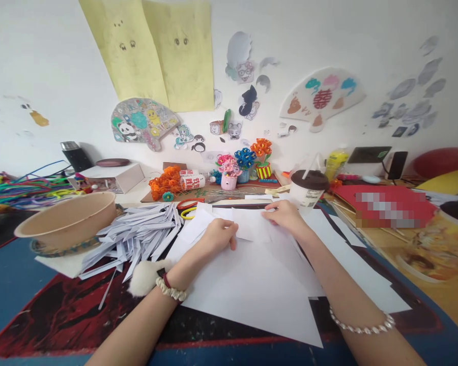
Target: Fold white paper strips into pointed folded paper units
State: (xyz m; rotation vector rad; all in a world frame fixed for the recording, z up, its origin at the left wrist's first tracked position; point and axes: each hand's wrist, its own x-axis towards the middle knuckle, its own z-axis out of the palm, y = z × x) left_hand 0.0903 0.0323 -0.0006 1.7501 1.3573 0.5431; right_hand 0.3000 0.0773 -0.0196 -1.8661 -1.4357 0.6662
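Large white sheets of paper [248, 284] lie in front of me, with smaller white paper pieces [194, 226] on their far part. My left hand [219, 236] is over these with its fingers curled together at the left edge of a small piece of white paper [252, 221]. At that piece's far right side, my right hand [284, 216] pinches the paper between thumb and fingers. To the left lies a heap of folded white paper strips [141, 234]. Scissors with red and yellow handles [189, 211] are partly under paper beyond my left hand.
A beige bowl [66, 218] stands at the left beside a white fluffy thing [145, 278]. A lidded drink cup [308, 189] with a straw is behind my right hand. Craft flowers in pots [229, 180] line the back. A red sheet [381, 203] lies at right.
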